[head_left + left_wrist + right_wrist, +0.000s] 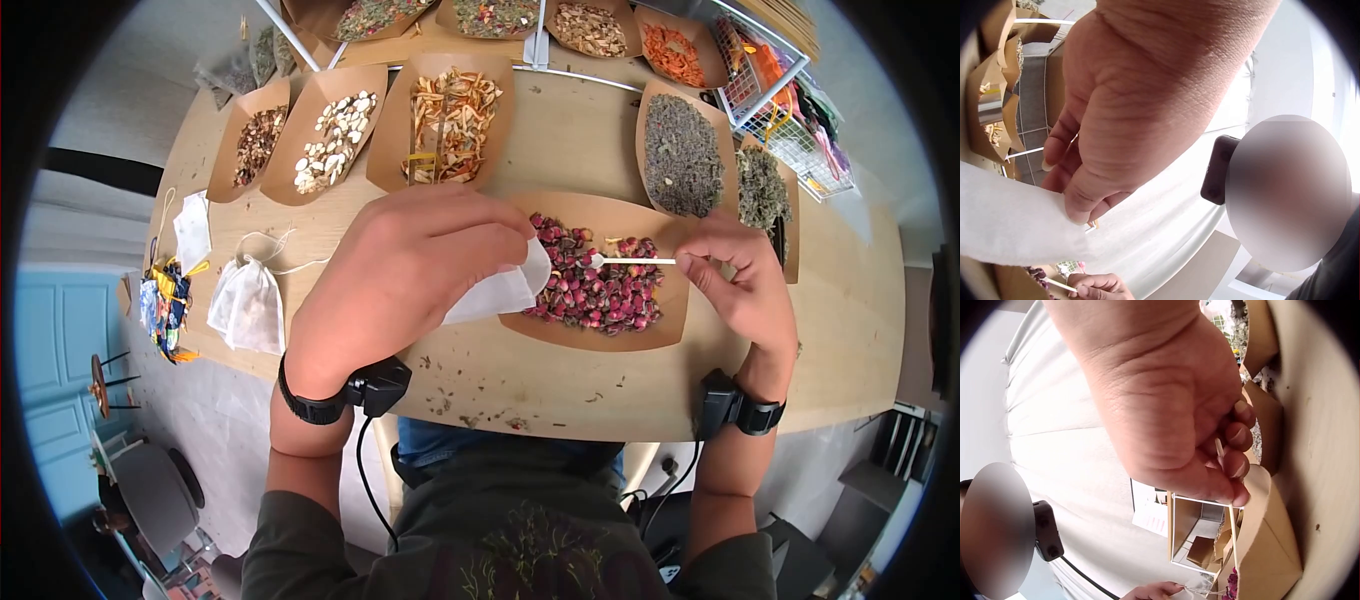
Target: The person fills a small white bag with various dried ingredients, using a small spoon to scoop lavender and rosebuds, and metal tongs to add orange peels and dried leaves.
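Rosebuds [600,305] at the spoon's tip

Dried buds fill one paper tray [672,312] on the table [580,385]. Right hand [742,280] pinches one slim white spoon [640,261], its tip over them; left hand [395,265] grips one white pouch [495,298] at the tray's left edge. Scooping seems to be the step in hand; next calls for a level spoon and an open pouch mouth. I count at least ten trays, plus at least one drawstring pouch [245,305] lying left.
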A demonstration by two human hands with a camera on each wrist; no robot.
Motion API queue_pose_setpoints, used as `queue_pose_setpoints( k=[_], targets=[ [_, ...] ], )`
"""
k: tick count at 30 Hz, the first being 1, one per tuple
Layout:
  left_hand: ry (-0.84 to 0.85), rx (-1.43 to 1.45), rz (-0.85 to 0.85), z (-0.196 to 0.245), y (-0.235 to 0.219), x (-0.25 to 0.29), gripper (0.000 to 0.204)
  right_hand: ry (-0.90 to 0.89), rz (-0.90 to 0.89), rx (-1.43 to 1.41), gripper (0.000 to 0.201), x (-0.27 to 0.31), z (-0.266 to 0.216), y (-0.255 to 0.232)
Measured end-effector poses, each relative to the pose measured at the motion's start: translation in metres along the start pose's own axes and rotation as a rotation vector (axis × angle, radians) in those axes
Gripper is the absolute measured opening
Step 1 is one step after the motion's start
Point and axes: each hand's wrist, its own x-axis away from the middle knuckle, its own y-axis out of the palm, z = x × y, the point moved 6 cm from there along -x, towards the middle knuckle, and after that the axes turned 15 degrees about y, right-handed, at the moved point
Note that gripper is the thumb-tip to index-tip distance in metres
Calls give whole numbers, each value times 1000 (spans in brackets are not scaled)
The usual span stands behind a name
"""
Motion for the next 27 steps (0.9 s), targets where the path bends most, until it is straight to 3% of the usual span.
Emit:
queue_pose_setpoints(
  k=[5, 8, 11, 14, 19, 23, 27],
  targets=[
    [7, -2, -5, 2, 0, -1, 13, -7, 0, -37, 6, 3, -8, -3],
    [29, -18, -5, 0, 0, -3, 13, -125, 1, -97, 7, 4, -30, 4],
    [17, -5, -24, 1, 2, 1, 12, -255, 92, 16, 14, 7, -59, 21],
    [6, -18, -42, 2, 1, -2, 12, -291, 171, 47, 15, 8, -59, 16],
    [22, -19, -31, 2, 2, 0, 12, -70, 157, 147, 11, 13, -20, -15],
    [-5, -10, -22, 1, 1, -2, 14, -41, 155, 192, 9, 13, -11, -16],
    [-29, 2, -27, 0, 2, -1, 14, -78, 28, 196, 9, 10, -22, 6]
  ],
)
